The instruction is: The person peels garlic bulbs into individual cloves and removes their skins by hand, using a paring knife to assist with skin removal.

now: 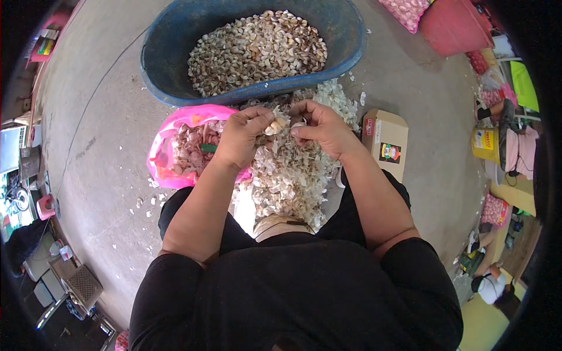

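Observation:
Garlic with loose papery skin (274, 126) is held between the fingers of my left hand (243, 136). Beside it, my right hand (325, 130) pinches a small pale piece, seemingly a garlic clove (298, 126). Both hands are above a heap of garlic skins (293, 175) between my legs. To the left, a pink plastic bag (159, 153) holds garlic bulbs (190, 146) and a green-handled item (208, 148). Beyond the hands stands a blue tub (158, 70) with many separated cloves (257, 52) in it.
A cardboard box (389, 130) lies right of the skins. A pink tub (456, 29) and a net sack of garlic (407, 10) stand at the upper right. Farther right are a yellow bucket (486, 144) and other people's limbs. Metal racks (85, 286) stand lower left.

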### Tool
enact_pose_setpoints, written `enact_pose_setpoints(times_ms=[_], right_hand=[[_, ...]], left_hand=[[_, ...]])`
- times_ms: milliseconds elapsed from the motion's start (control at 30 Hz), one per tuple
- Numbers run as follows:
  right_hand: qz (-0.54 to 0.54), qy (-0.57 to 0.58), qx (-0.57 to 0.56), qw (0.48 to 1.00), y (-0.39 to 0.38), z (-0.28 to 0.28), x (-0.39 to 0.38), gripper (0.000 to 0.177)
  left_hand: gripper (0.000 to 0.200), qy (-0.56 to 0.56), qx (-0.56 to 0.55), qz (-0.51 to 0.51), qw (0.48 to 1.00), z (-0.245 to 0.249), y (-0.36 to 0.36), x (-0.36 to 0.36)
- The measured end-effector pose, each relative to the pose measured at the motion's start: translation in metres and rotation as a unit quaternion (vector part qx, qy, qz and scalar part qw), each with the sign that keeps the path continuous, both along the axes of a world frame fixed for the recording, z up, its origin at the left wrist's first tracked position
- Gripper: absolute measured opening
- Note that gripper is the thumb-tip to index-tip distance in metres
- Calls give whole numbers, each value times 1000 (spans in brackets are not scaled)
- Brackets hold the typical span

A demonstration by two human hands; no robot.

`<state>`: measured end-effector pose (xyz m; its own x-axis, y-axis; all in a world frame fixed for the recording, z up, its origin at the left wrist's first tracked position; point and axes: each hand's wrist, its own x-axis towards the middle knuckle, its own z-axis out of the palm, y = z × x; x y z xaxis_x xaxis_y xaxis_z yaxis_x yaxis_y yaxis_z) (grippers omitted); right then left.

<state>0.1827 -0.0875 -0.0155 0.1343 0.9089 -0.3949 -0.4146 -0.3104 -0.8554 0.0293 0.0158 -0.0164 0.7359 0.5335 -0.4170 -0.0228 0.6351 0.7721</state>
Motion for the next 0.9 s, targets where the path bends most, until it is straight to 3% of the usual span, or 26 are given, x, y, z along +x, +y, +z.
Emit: enact_pose_setpoints(times_ms=[233,333,433,467,500,533,633,767,900], right_hand=[[44,-87,-46,994,-1,-9,8,8],[192,-305,-156,920,3,-1,8,10],[248,-445,-167,844,9,-7,13,18],[103,-327,-100,934,11,-7,12,21],[-46,-192,-28,980,15,-7,9,23],[-193,-49,45,979,17,-6,6,25],[-195,-63,32,978,19,6,0,27],[61,-271,-50,959,11,-11,-12,37],[64,-265,-19,962,5,-10,-15,35]], left_hand=[[16,8,2,-8,1000,1,2,-1],[16,21,2,-9,1000,1,1,0],[17,33,12,-7,999,0,0,0],[17,37,17,-6,999,0,0,0],[17,38,15,2,999,0,0,0],[17,39,13,9,999,2,-1,1],[17,43,48,19,998,-1,-2,2],[17,67,125,18,990,0,-8,6],[18,124,215,11,969,6,-15,11]])
